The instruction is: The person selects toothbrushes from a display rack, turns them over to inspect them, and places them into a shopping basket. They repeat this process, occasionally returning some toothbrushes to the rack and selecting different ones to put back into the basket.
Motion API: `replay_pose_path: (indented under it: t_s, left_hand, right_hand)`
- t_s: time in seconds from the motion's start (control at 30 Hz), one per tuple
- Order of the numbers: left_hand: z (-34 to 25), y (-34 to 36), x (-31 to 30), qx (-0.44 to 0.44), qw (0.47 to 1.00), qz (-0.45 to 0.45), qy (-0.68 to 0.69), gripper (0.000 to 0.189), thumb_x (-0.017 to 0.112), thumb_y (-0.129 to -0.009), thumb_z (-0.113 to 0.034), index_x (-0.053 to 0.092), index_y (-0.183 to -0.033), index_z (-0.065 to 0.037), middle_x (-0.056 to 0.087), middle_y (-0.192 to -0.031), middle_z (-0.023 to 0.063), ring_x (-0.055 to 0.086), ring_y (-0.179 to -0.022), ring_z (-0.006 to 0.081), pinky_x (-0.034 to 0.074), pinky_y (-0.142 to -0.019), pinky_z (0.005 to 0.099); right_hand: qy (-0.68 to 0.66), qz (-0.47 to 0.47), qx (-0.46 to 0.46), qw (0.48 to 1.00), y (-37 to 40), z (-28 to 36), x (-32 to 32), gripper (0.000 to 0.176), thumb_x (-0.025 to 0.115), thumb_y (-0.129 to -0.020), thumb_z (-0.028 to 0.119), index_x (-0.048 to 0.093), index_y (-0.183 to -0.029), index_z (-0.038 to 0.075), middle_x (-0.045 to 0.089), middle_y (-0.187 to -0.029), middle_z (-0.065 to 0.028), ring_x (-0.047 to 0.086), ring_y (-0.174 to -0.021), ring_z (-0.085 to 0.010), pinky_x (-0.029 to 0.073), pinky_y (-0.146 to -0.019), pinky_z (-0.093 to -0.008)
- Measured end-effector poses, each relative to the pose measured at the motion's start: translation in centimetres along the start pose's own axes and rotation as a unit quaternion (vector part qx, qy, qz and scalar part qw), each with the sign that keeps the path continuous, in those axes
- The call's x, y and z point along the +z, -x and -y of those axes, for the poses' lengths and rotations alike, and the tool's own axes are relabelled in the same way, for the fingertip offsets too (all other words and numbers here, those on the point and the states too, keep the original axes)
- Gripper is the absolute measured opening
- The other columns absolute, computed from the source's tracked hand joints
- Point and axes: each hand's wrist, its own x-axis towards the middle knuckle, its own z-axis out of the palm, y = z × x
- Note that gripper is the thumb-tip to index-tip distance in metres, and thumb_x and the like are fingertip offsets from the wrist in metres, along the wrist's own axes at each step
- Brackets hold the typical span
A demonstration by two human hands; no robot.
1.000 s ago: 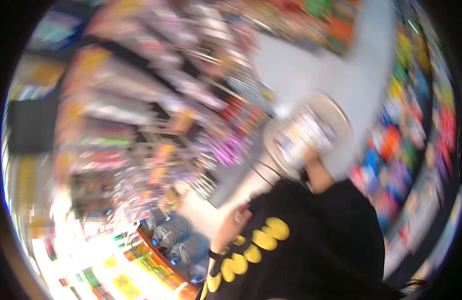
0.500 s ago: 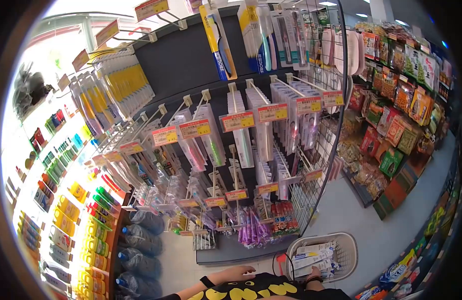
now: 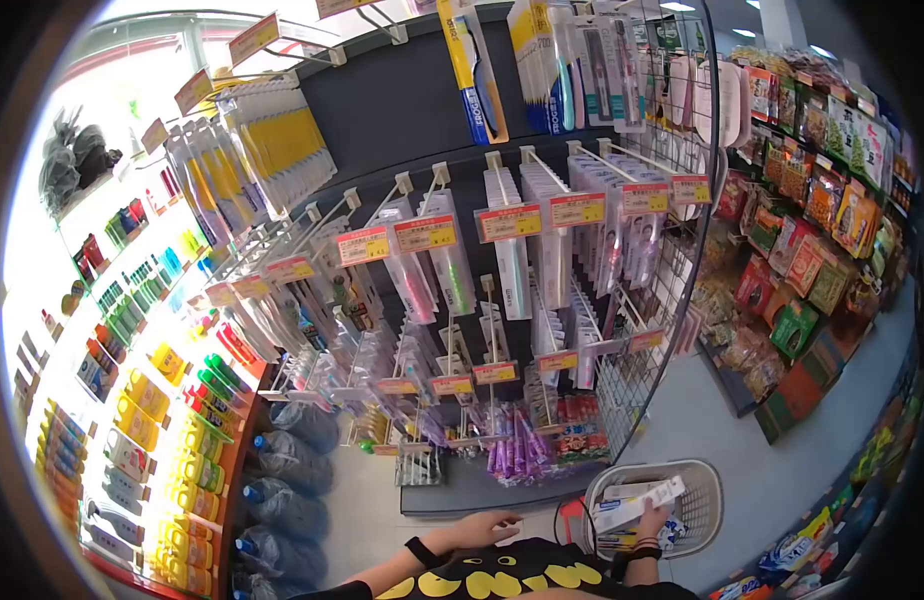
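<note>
My right hand (image 3: 650, 528) reaches into a pale plastic shopping basket (image 3: 710, 482) at the lower right. Its fingers are closed on a long white box (image 3: 666, 492), which lies tilted over other white, blue and yellow packages in the basket. A dark band circles that wrist. My left hand (image 3: 486, 528), below a black band on the wrist, hovers in front of my body with its fingers loosely apart and nothing in them. Packaged toothbrushes (image 3: 513, 275) hang on rack hooks ahead, away from both hands.
A curved dark display rack (image 3: 392, 95) with price tags stands ahead, its base shelf (image 3: 437, 497) near the basket. Large water bottles (image 3: 287, 500) line the floor at left beside bottle-filled shelves (image 3: 172, 455). Snack packets (image 3: 782, 265) hang at right; more goods (image 3: 802, 545) sit lower right.
My right hand has moved up and further into the basket, and a white box now tilts up in its grip. My left hand stays in front of me; the view has shifted slightly.
</note>
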Motion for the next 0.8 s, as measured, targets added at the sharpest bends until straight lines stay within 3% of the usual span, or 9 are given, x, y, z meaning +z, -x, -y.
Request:
replay_pose_path:
  t_s: [0.03,0.1,0.27,0.43,0.53,0.63,0.7,0.73,0.8]
  left_hand:
    - [-0.1,-0.2,-0.2,0.001,1.000,-0.001,0.000,0.051,0.047,-0.092,-0.040,0.047,-0.122,0.001,0.055,-0.116,0.0201,0.053,-0.109,0.0275,0.042,-0.092,0.0344]
    - [-0.4,-0.8,-0.5,0.058,0.990,-0.039,0.124,0.050,0.047,-0.093,-0.037,0.044,-0.125,0.001,0.053,-0.120,0.0177,0.050,-0.115,0.0228,0.040,-0.094,0.0335]
    - [-5.0,-1.6,-1.8,0.118,0.961,-0.027,0.247,0.055,0.040,-0.095,-0.040,0.034,-0.133,-0.001,0.047,-0.128,0.0131,0.046,-0.119,0.0220,0.036,-0.099,0.0343]
    - [-6.8,-2.5,-1.2,0.166,0.828,0.156,0.513,0.069,0.032,-0.093,-0.053,0.029,-0.135,0.002,0.046,-0.127,0.0161,0.045,-0.119,0.0241,0.032,-0.103,0.0347]
    - [-6.6,-2.2,-1.2,0.148,0.831,0.184,0.503,0.062,0.035,-0.094,-0.048,0.037,-0.129,0.003,0.055,-0.106,0.0114,0.056,-0.095,0.0157,0.043,-0.084,0.0256]
    - [-7.2,-1.0,-1.0,0.142,0.843,0.159,0.493,0.044,0.045,-0.095,-0.035,0.045,-0.120,0.001,0.056,-0.089,0.0024,0.053,-0.076,0.0063,0.042,-0.066,0.0168]
    - [-7.0,-0.5,-0.8,0.112,0.896,0.041,0.427,0.035,0.055,-0.091,-0.021,0.047,-0.117,0.000,0.054,-0.088,-0.0016,0.049,-0.075,0.0019,0.039,-0.064,0.0155]
    - [-6.0,-0.6,-0.5,0.098,0.886,0.020,0.452,0.032,0.060,-0.088,-0.012,0.048,-0.115,0.000,0.054,-0.087,-0.0037,0.047,-0.076,0.0001,0.037,-0.063,0.0154]
    - [-5.5,0.2,-1.2,0.071,0.893,-0.015,0.444,0.031,0.059,-0.088,-0.012,0.046,-0.114,-0.002,0.054,-0.092,-0.0017,0.050,-0.083,0.0025,0.040,-0.069,0.0173]
  right_hand:
    - [0.048,0.020,-0.056,0.997,-0.7,2.6,0.0,0.023,0.059,-0.083,0.017,0.060,-0.096,-0.003,0.063,-0.094,-0.0109,0.059,-0.082,-0.0186,0.045,-0.071,-0.0309]
    - [-0.122,0.132,0.045,0.983,0.3,12.8,0.6,0.021,0.060,-0.085,0.018,0.061,-0.089,-0.003,0.064,-0.091,-0.0098,0.057,-0.078,-0.0124,0.043,-0.065,-0.0273]
    - [-0.333,0.314,0.011,0.889,6.2,30.9,3.9,0.012,0.056,-0.087,0.008,0.060,-0.088,-0.003,0.065,-0.087,-0.0126,0.060,-0.079,-0.0152,0.046,-0.075,-0.0281]
    - [-0.330,0.494,-0.032,0.804,10.2,35.9,5.0,0.013,0.055,-0.087,0.005,0.060,-0.094,-0.005,0.066,-0.092,-0.0149,0.061,-0.089,-0.0191,0.046,-0.083,-0.0321]
    - [-0.280,0.500,-0.020,0.819,11.5,35.6,5.2,0.010,0.062,-0.083,0.006,0.061,-0.091,0.000,0.064,-0.092,-0.0151,0.062,-0.088,-0.0243,0.047,-0.081,-0.0370]
    - [-0.226,0.570,-0.012,0.790,10.3,35.0,5.0,0.034,0.066,-0.080,0.009,0.057,-0.110,-0.001,0.063,-0.101,-0.0160,0.061,-0.092,-0.0244,0.049,-0.082,-0.0355]
    - [-0.249,0.515,0.094,0.815,7.5,32.4,4.7,0.040,0.061,-0.082,0.014,0.051,-0.117,-0.002,0.060,-0.107,-0.0182,0.060,-0.094,-0.0232,0.049,-0.084,-0.0340]
    - [-0.222,0.467,0.045,0.855,5.2,29.1,4.8,0.035,0.057,-0.085,0.013,0.051,-0.116,-0.002,0.060,-0.107,-0.0160,0.060,-0.096,-0.0218,0.048,-0.083,-0.0331]
    - [-0.210,0.220,0.104,0.947,2.4,23.1,4.3,0.026,0.057,-0.080,0.007,0.056,-0.105,-0.001,0.060,-0.090,-0.0061,0.058,-0.079,-0.0133,0.047,-0.069,-0.0247]
